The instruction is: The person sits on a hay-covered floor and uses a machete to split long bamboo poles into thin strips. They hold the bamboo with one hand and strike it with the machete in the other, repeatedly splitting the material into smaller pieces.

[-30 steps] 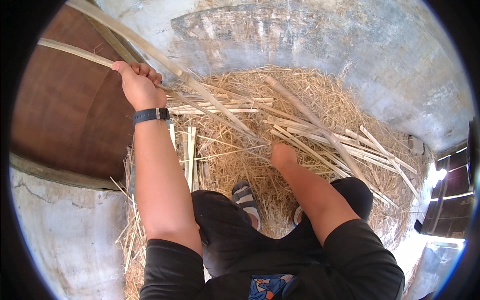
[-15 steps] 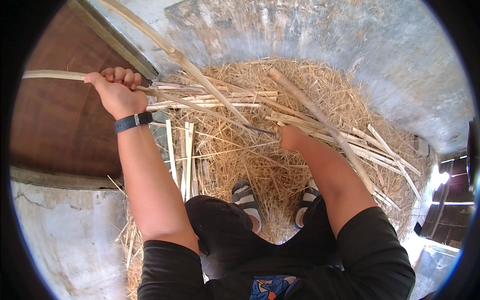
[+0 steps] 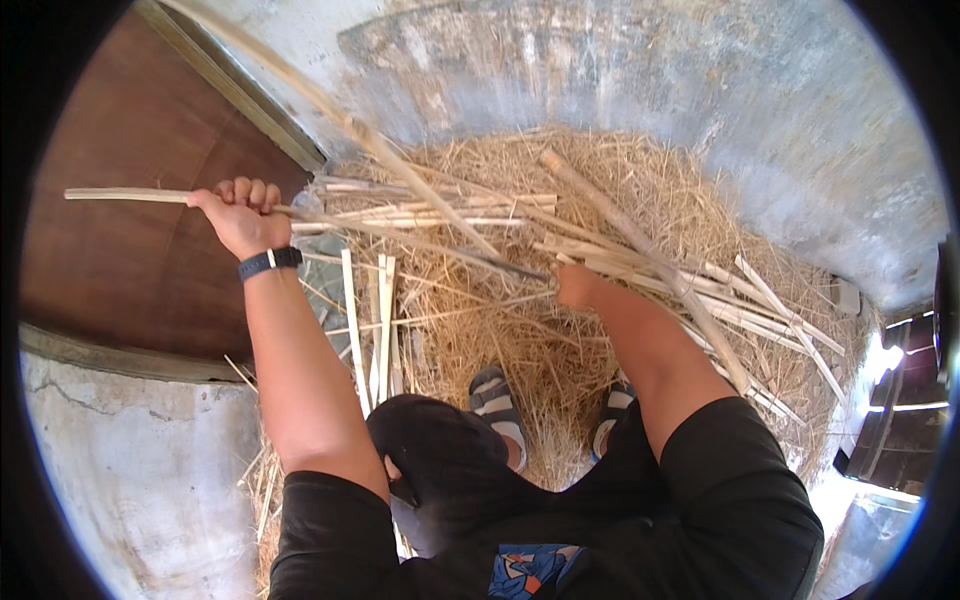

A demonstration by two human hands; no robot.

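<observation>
My left hand (image 3: 243, 215), with a dark watch on its wrist, is closed around a pale bamboo strip (image 3: 130, 194). One end of the strip sticks out to the left past the thumb; the other runs down right to a dark, narrow knife blade (image 3: 525, 270). My right hand (image 3: 574, 287) is closed at the near end of that blade, its handle hidden in the fist. A longer bamboo pole (image 3: 350, 125) slants from the top left edge and meets the strip close to the blade. Whether the two are still joined there, I cannot tell.
Straw (image 3: 470, 330) covers the floor around my sandals (image 3: 493, 400). Split bamboo strips (image 3: 388, 320) lie at left and in a pile at right, beneath a thicker bamboo stick (image 3: 640, 240). A stained wall (image 3: 640, 80) stands ahead, and a brown door panel (image 3: 130, 260) at left.
My left hand sits slightly lower in the picture, and the strip's left end now shows whole. The view has shifted slightly. Both hands keep their grip.
</observation>
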